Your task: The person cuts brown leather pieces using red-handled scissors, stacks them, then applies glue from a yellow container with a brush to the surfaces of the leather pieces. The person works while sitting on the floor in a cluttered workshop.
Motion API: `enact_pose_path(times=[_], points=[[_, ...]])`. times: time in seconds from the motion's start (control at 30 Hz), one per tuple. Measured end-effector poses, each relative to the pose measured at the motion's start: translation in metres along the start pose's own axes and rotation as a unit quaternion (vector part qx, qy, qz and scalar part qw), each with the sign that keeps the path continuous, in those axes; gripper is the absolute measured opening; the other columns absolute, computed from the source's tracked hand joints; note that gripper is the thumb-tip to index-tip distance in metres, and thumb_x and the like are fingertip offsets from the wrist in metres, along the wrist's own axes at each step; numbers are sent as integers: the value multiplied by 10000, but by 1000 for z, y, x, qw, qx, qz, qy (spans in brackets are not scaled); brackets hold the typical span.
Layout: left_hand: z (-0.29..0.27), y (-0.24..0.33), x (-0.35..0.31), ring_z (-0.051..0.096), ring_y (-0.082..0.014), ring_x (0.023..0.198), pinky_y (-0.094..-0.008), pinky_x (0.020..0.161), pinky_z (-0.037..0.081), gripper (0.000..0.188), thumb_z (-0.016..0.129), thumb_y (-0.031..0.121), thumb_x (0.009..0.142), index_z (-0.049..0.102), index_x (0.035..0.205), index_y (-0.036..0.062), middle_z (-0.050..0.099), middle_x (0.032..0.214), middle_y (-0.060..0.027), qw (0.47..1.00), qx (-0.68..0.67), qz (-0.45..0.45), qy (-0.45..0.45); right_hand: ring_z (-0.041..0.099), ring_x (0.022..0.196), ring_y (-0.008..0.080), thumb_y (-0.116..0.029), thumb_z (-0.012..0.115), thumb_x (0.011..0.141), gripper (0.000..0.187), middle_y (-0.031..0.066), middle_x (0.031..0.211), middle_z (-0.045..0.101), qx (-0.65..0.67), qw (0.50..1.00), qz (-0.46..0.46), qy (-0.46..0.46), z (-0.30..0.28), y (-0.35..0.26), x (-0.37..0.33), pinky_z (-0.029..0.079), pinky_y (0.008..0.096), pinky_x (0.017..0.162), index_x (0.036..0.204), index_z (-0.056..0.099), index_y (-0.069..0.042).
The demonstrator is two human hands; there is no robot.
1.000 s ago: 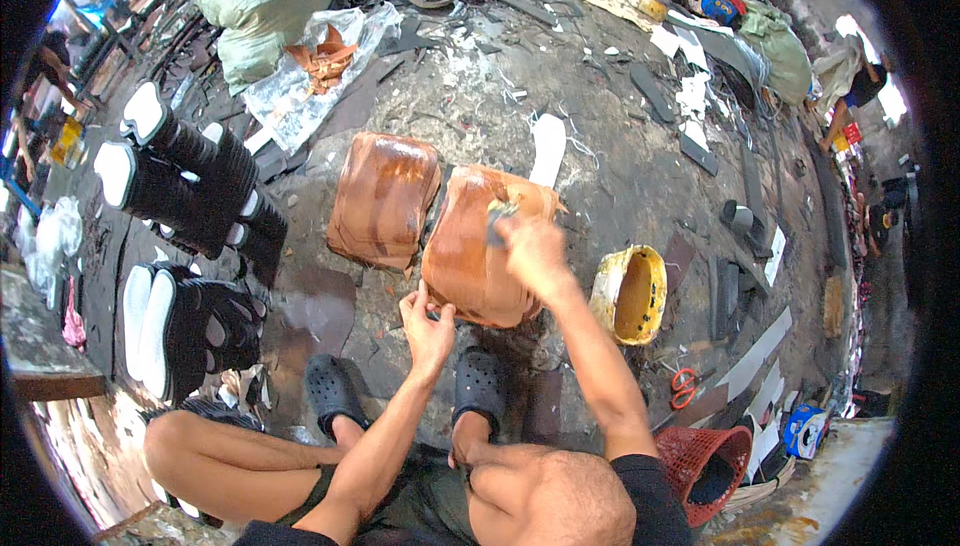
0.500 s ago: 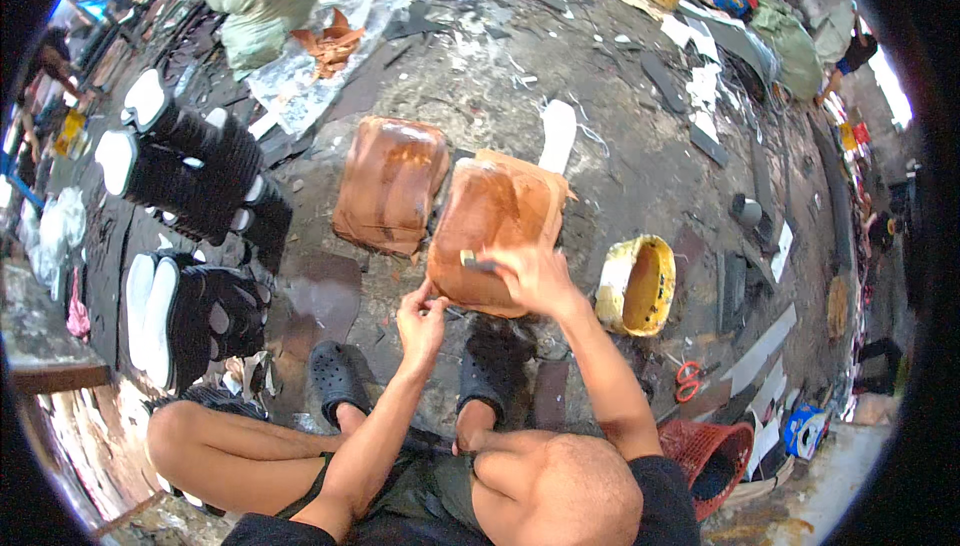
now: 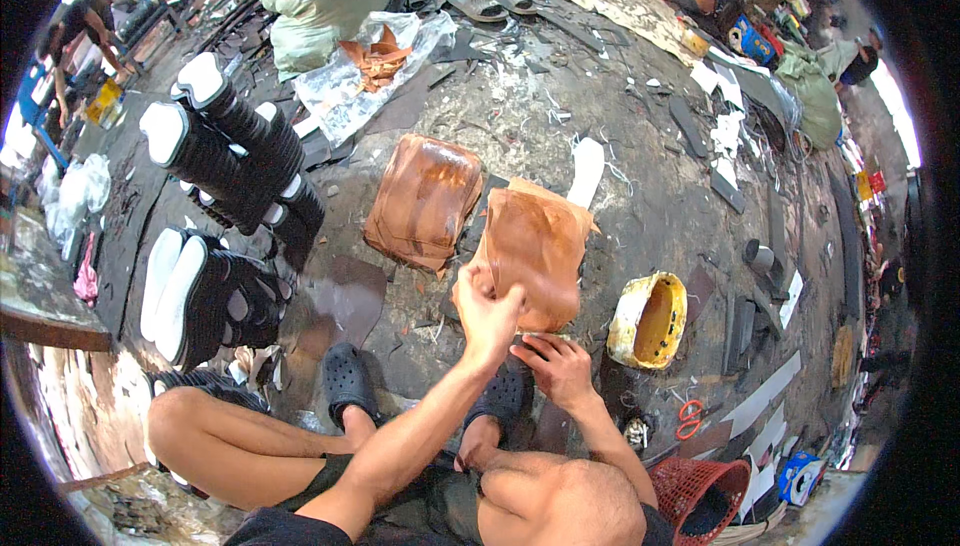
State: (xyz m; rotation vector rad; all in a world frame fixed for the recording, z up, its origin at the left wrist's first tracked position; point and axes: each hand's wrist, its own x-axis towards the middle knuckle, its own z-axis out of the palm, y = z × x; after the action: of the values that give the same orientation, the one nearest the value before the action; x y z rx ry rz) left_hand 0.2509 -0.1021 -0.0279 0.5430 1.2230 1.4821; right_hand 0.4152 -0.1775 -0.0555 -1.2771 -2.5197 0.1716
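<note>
In front of my feet lies a stack of brown leather-like sheets [image 3: 535,236], its top sheet wet and glossy. My left hand [image 3: 487,311] is closed at the stack's near-left corner, pinching the top sheet's edge. By the near edge, my right hand [image 3: 558,368] has its fingers curled round a small brush [image 3: 528,338], mostly hidden by them. A second stack of brown sheets [image 3: 422,201] lies to the left, shiny on top. The yellow-rimmed tub [image 3: 648,321] on the right holds amber liquid.
Black shoe soles [image 3: 235,161] and white-topped soles [image 3: 180,291] stand in rows at left. Orange-handled scissors [image 3: 689,420] and a red basket [image 3: 700,494] are at right. A white sole-shaped piece [image 3: 587,171] lies beyond the stack. Other people are farther off.
My right hand has drawn back from the sheet's top to its near edge. My left hand has moved up onto the near-left corner. The view has shifted, too.
</note>
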Motion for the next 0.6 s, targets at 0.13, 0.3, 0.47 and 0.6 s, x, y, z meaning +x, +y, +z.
enact_pose_path(times=[0.13, 0.3, 0.47, 0.6], points=[[51, 69, 80, 656, -162, 667, -307, 597, 559, 402, 639, -37, 850, 483, 1219, 1, 679, 861, -94, 998, -22, -44, -44, 678, 1016, 269, -3, 657, 671, 557, 26, 1177, 703, 85, 991, 92, 55, -28, -6, -4, 560, 400, 842, 1181, 708, -222], [36, 101, 173, 556, -133, 569, -245, 470, 393, 441, 619, -79, 861, 448, 1242, 62, 645, 854, -97, 981, -176, -73, -40, 683, 1023, 310, 70, 584, 635, 572, 78, 1183, 708, 137, 969, 111, 175, -63, -7, 5, 552, 420, 895, 1166, 697, -109], [-91, 32, 226, 572, -136, 573, -258, 446, 419, 444, 674, -56, 815, 516, 1216, 54, 645, 832, -97, 989, -67, -57, 117, 683, 1041, 359, 71, 550, 651, 550, 144, 1176, 705, 150, 951, 159, 219, -76, -9, -9, 544, 440, 922, 1168, 679, -64], [-229, -29, 246, 654, -219, 685, -346, 567, 544, 635, 760, 12, 760, 489, 1334, 7, 649, 907, -117, 972, 155, -127, 121, 683, 1055, 375, 30, 586, 749, 429, 191, 1162, 701, 155, 939, 179, 251, -83, -12, -8, 530, 439, 945, 1169, 667, -8]])
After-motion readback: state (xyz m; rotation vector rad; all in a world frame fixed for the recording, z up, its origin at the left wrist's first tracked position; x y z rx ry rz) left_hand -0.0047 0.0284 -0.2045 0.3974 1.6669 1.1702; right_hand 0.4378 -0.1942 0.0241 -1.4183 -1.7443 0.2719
